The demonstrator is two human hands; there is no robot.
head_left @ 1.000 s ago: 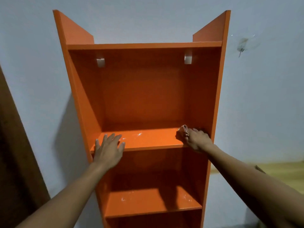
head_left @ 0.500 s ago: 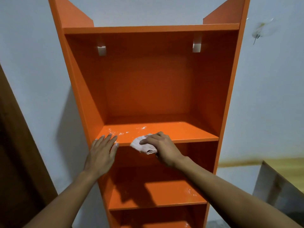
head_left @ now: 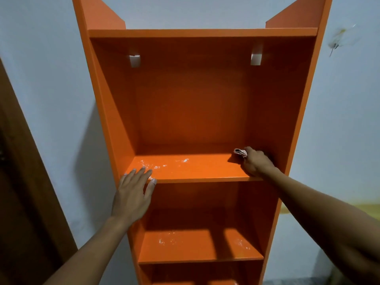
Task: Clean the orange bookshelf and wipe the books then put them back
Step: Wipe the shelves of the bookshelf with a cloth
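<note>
The orange bookshelf (head_left: 193,103) stands upright against a pale wall with no books on any visible shelf. My right hand (head_left: 256,163) rests at the far right of the upper shelf board (head_left: 197,169), shut on a small pale cloth (head_left: 240,152) that pokes out past the fingers near the back corner. My left hand (head_left: 133,192) lies flat against the shelf's front left edge, fingers apart, holding nothing. White dusty marks spot the left half of the upper board and the lower board (head_left: 197,246).
Two white brackets (head_left: 134,60) sit high on the back panel. A dark wooden door frame (head_left: 26,182) runs down the left. A yellow strip (head_left: 368,208) shows low at the right, and a mark (head_left: 337,42) stains the wall upper right.
My right hand has carried the cloth from the shelf's front middle to the far right back corner. My left hand has stayed at the front left edge.
</note>
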